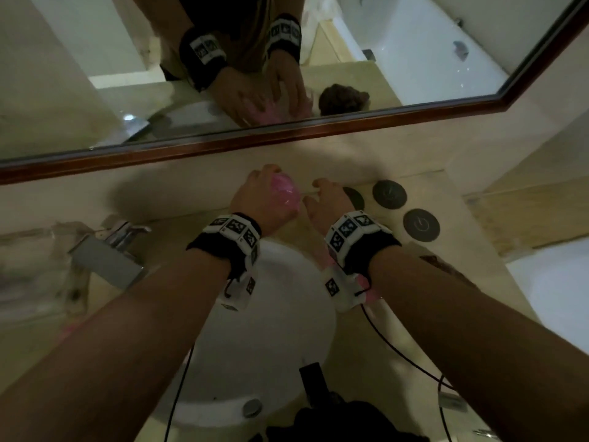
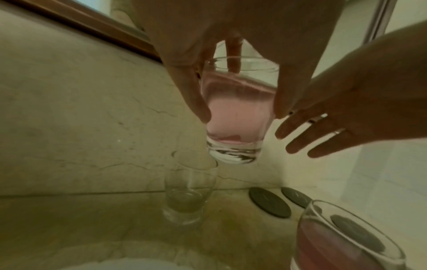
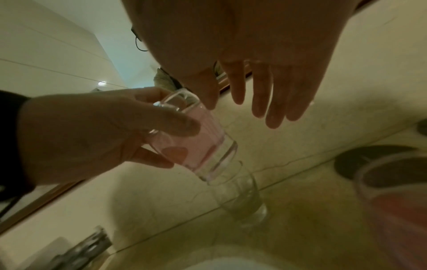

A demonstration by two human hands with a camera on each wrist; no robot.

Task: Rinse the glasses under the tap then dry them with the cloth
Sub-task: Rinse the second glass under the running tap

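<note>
My left hand [image 1: 271,193] grips a clear glass [image 2: 238,109] from above, just above the counter by the back wall. A pink cloth [image 2: 233,117] is stuffed inside it, and one finger reaches in past the rim. My right hand [image 1: 322,199] hovers just right of the glass with straight, spread fingers [image 3: 261,102], holding nothing. A second clear glass [image 2: 188,191] stands upright on the counter right below the held one. A third glass [image 2: 342,235], showing pink through its wall, stands nearer, under my right wrist.
The white basin [image 1: 287,330] lies under my forearms, with the chrome tap [image 1: 111,247] at its left. Three dark round coasters [image 1: 389,193] lie on the counter to the right. A wood-framed mirror [image 1: 255,138] runs along the wall behind.
</note>
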